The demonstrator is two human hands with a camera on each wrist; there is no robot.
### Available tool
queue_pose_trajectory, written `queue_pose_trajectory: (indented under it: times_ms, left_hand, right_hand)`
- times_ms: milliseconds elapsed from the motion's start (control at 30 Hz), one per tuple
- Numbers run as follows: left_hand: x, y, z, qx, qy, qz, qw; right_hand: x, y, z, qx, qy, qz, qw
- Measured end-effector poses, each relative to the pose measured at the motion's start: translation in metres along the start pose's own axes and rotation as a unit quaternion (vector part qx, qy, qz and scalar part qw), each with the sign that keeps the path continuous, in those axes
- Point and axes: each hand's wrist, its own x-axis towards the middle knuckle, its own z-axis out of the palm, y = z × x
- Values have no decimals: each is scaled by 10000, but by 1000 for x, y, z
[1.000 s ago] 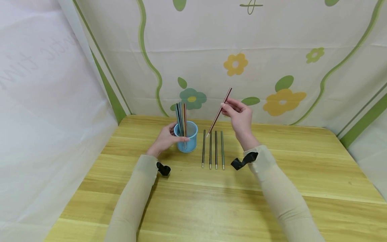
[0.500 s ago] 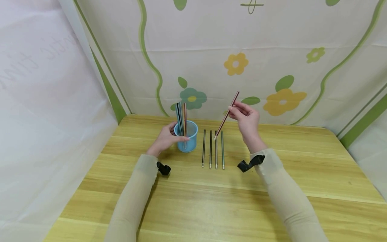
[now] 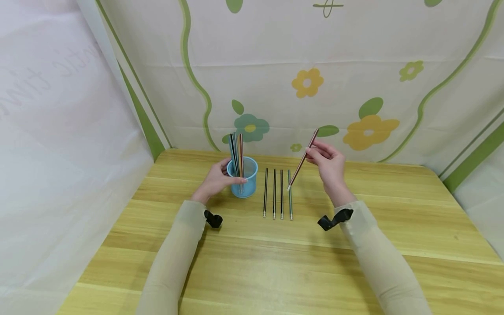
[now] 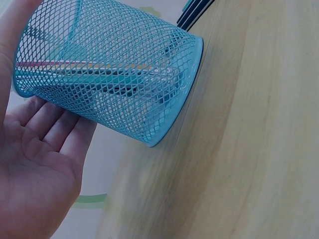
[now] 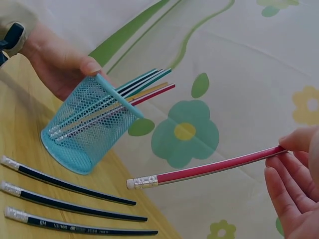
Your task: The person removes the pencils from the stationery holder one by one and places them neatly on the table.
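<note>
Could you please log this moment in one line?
left hand: holds blue mesh cup | right hand: pinches red pencil, tilted | table: four pencils

One cup (image 3: 250,188), perhaps ten pencils (image 3: 274,194)

Right wrist view: the dark pencil (image 5: 82,228) lying furthest from the blue mesh cup (image 5: 87,127) has tiny pale print on it. Looks like "HB" flipped upside down near the eraser end, rest is too small for me to make out. Head view, well left of the cup, the white side cloth (image 3: 59,140) has faint lettering (image 3: 75,62), something like "ntic" and "tim", rest too washed out to read.
</note>
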Motion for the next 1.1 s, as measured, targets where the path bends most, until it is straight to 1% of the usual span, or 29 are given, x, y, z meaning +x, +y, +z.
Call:
queue_pose_trajectory:
  times_ms: [233,433,533,767,867,933,1100]
  left_hand:
    - [0,-1,0,15,6,-12,10000]
    - [0,-1,0,26,4,-41,10000]
    - [0,-1,0,33,21,-47,10000]
    - [1,-2,0,17,9,-13,10000]
    - [1,-3,0,-5,6,-5,10000]
    - [1,-3,0,-20,-7,-5,10000]
    - [-9,20,1,-105,-91,-182,9997]
  right_hand:
    - [-3,6,-13,-143,68,69,9999]
    - [-6,11,-24,-128,-16,135,9998]
    - [-7,13,-30,-155,-38,246,9996]
    - [-10,20,-37,-540,-84,489,9973]
    - [-13,23,-38,-731,-161,643,9951]
    - [-14,25,-37,-826,-229,815,9930]
    - [-16,35,-36,-1125,-546,1148,9855]
